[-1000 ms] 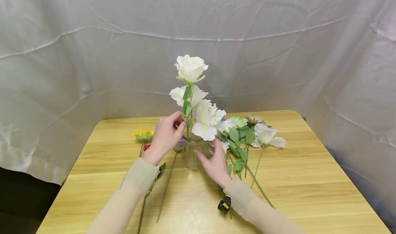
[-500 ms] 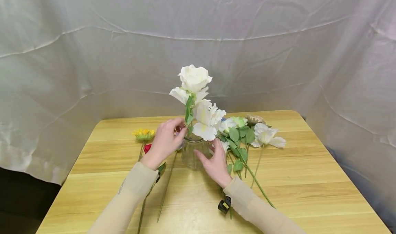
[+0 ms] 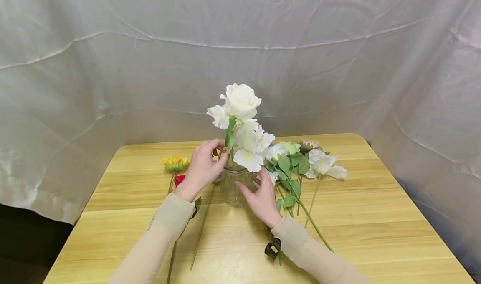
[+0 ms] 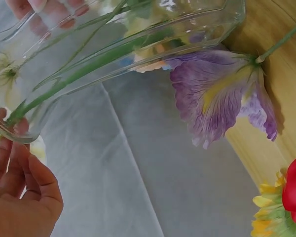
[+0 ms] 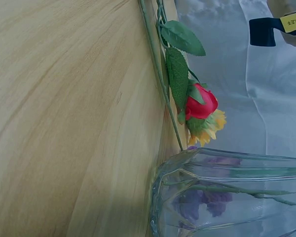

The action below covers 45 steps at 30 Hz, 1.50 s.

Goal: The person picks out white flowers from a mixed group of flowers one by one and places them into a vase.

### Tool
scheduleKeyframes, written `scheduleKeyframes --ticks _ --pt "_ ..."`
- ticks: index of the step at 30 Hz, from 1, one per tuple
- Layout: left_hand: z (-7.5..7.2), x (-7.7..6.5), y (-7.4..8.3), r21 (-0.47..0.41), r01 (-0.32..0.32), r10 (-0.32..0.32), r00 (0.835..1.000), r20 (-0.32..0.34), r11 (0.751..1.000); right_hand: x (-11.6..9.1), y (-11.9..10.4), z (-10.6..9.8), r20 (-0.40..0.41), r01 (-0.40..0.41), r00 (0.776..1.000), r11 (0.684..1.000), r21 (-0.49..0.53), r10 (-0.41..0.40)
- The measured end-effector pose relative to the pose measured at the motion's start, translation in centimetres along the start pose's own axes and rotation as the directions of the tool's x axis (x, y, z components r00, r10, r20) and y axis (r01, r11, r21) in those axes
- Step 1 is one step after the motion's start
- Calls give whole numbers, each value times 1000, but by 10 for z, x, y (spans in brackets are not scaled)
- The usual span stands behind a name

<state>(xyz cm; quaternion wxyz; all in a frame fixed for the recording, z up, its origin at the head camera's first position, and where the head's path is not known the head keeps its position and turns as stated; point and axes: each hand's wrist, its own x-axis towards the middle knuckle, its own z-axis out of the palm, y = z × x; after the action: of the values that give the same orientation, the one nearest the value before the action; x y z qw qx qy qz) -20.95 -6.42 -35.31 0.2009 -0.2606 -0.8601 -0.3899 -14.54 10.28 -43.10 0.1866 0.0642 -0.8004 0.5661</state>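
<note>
In the head view a clear glass vase (image 3: 232,194) stands upright on the table. My right hand (image 3: 261,198) holds its right side, thumb toward me. A white rose (image 3: 242,101) rises above the vase, and my left hand (image 3: 204,165) pinches its leafy stem right at the rim. Lower white ruffled flowers (image 3: 248,144) lean out of the mouth and overlap the rose. Green stems (image 4: 96,61) run down inside the glass in the left wrist view, my left hand's fingers (image 4: 17,173) close to the rim. A purple ruffled flower (image 4: 212,94) lies beside the vase.
Left of the vase lie a sunflower (image 3: 175,163) and a red rose (image 3: 179,180), stems toward me. Right of it are leafy stems (image 3: 289,171), a white flower (image 3: 323,165) and a beige bloom (image 3: 309,145). Grey cloth (image 3: 240,46) hangs behind the table (image 3: 357,225).
The white rose has sunk lower and shifted right, its head now overlapping the other white flowers. My left hand has dipped, then risen slightly at the rim. My right hand stays on the vase.
</note>
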Motion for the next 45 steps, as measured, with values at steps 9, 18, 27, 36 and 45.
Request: scheduleKeyframes --ticks 9,18,27,36,45 --pt "0 -2 -2 27 42 -42 999 6 999 -1 -19 -3 2 -15 1000 1000 3 15" --pt "-2 -5 -3 -153 227 -202 966 159 962 -4 -42 -9 13 0 1000 1000 24 0" --pt "1 -10 -2 -254 240 -191 961 201 937 -5 -42 -11 21 -9 1000 1000 26 9" --pt "1 -13 1 -209 129 -107 988 115 969 -5 -40 -16 42 34 998 997 63 -36" --pt "5 -17 1 -163 7 4 998 68 987 -8 -47 -20 57 32 998 996 87 -37"
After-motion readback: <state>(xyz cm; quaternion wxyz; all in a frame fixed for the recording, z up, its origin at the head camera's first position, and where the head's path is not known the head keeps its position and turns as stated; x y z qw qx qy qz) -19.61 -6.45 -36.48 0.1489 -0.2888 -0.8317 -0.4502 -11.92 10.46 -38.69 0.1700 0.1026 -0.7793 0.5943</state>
